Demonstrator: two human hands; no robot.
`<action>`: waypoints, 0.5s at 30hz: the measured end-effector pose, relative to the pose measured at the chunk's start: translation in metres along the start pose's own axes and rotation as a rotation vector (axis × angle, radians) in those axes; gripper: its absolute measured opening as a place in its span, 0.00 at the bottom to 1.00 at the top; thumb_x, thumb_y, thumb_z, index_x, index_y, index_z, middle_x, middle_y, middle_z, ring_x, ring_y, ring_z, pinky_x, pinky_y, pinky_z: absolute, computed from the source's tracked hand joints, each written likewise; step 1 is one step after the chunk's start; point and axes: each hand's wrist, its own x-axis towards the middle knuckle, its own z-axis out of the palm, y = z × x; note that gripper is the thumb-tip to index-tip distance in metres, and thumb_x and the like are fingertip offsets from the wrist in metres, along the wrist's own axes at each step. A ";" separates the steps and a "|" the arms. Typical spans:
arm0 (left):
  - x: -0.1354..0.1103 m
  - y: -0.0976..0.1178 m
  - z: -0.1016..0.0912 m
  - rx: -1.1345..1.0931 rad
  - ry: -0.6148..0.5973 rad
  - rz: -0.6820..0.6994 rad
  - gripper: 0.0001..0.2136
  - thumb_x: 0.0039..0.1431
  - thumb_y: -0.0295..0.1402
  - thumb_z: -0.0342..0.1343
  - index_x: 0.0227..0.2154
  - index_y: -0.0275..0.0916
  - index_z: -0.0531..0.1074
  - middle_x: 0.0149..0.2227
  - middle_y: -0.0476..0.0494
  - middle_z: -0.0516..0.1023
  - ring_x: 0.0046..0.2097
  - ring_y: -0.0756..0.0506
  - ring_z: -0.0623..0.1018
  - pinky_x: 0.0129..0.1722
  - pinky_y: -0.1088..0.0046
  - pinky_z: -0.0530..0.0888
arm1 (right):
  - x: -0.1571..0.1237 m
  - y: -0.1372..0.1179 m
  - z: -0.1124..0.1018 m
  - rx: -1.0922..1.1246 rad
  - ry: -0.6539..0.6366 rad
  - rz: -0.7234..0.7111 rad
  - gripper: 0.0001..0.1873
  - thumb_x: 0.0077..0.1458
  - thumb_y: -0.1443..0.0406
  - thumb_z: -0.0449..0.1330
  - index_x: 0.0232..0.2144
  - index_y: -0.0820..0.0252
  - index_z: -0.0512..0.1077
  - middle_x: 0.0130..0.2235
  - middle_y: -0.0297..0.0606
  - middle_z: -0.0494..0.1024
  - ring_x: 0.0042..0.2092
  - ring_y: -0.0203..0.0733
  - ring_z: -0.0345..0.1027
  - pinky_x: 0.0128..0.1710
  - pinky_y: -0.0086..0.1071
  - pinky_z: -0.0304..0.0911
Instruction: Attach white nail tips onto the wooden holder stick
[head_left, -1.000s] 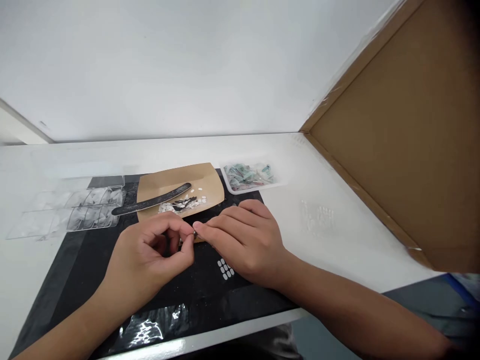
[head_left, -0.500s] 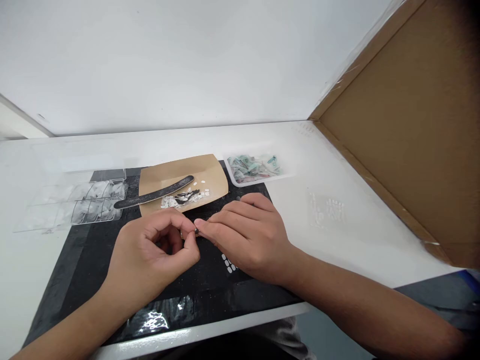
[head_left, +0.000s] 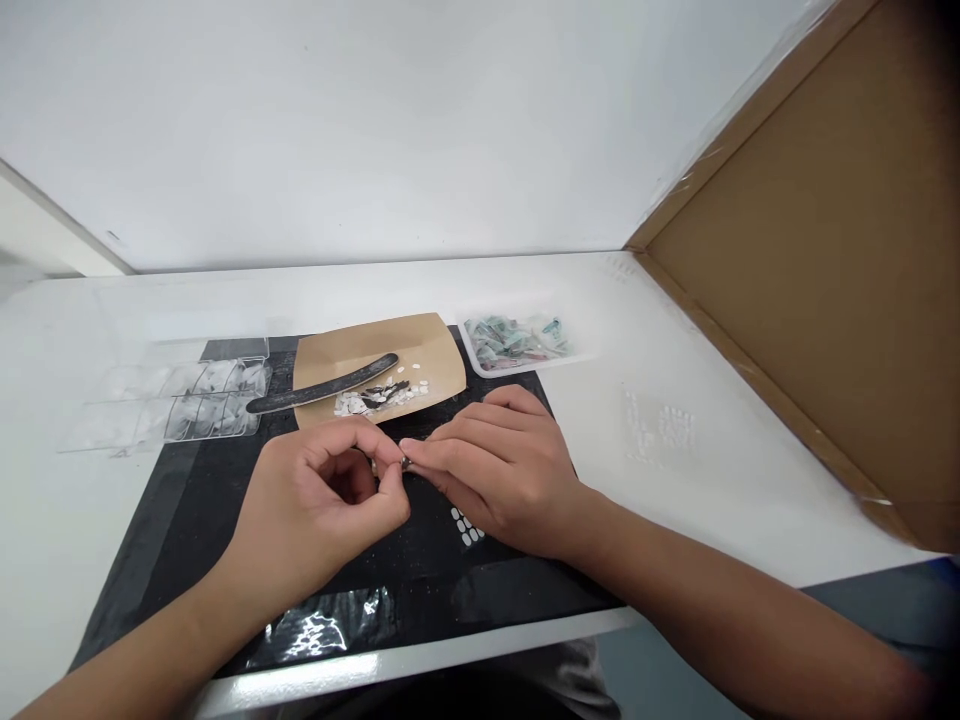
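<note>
My left hand pinches with thumb and index finger at a tiny dark, shiny piece. From the other side, the fingertips of my right hand close on the same piece, so the two hands meet over the black mat. Most of the piece is hidden by fingers, and its kind cannot be made out. Small white oval pieces lie in rows on the mat beside my right hand. Just beyond the hands, a brown paper sheet with raised edges bears a curved black nail file and scattered white bits.
A white tray of small teal-and-clear packets stands at the back. To the left is a clear compartment box with white bagged contents. Small translucent pieces lie on the white table at right, near a cardboard panel.
The whole view has shifted slightly, so everything appears a little further right. Both hands keep their pinch on the small piece, with little visible finger movement.
</note>
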 end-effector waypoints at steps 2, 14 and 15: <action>-0.001 0.000 0.000 -0.010 -0.004 -0.012 0.01 0.51 0.30 0.63 0.28 0.39 0.78 0.22 0.52 0.73 0.21 0.54 0.69 0.20 0.81 0.65 | 0.000 0.001 0.001 0.029 0.002 0.009 0.01 0.67 0.66 0.67 0.41 0.57 0.80 0.33 0.27 0.85 0.33 0.33 0.76 0.37 0.37 0.57; -0.001 -0.001 -0.005 -0.099 -0.068 -0.029 0.01 0.54 0.29 0.64 0.30 0.38 0.79 0.23 0.51 0.75 0.22 0.53 0.72 0.20 0.80 0.71 | -0.001 0.001 0.002 0.172 -0.010 0.079 0.02 0.67 0.65 0.67 0.42 0.58 0.80 0.33 0.29 0.85 0.33 0.33 0.78 0.38 0.36 0.57; -0.001 -0.001 -0.005 -0.111 -0.071 -0.034 0.02 0.54 0.29 0.64 0.31 0.38 0.79 0.24 0.51 0.75 0.21 0.53 0.72 0.20 0.80 0.72 | -0.001 0.001 0.002 0.186 -0.006 0.085 0.02 0.67 0.65 0.67 0.42 0.58 0.80 0.33 0.29 0.85 0.33 0.33 0.78 0.38 0.35 0.58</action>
